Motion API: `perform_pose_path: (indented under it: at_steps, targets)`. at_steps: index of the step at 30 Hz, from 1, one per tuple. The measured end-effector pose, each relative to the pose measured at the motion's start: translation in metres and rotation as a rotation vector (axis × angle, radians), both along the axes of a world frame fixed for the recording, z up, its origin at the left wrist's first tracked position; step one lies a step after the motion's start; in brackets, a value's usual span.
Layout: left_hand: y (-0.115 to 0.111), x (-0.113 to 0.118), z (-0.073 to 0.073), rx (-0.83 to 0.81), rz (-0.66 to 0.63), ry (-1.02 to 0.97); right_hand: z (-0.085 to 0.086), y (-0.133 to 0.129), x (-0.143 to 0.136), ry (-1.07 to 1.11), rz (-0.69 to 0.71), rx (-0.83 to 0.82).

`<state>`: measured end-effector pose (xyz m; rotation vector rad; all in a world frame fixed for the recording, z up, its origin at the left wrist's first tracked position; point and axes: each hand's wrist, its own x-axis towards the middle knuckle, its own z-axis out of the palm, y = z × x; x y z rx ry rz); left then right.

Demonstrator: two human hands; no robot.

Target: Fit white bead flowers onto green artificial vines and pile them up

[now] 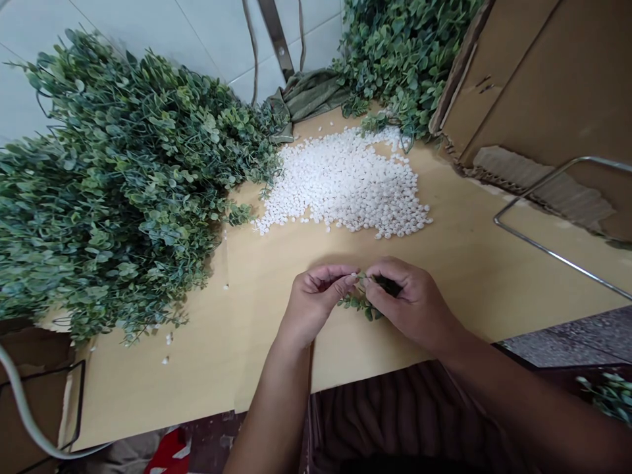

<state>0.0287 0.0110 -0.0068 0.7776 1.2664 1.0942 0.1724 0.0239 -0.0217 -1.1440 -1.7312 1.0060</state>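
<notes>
Near the table's front edge, my left hand pinches a small white piece between thumb and fingertips. Close beside it, my right hand is closed on a green leafy sprig, whose leaves hang below the fingertips. The two hands almost touch at the sprig's tip. Beyond them a wide heap of small white pieces lies on the tan tabletop.
A large pile of green foliage covers the left side. More foliage stands at the back, beside a cardboard box. A bent metal rod crosses the right side. A dark green cloth lies at the back.
</notes>
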Motion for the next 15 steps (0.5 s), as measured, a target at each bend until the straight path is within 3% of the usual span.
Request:
perform_pose_path:
  at_steps: [15]
  targets:
    - [-0.0004,0.0008,0.0006,-0.009,0.0,0.002,0.0008,-0.0006,-0.0003,-0.008,-0.016,-0.015]
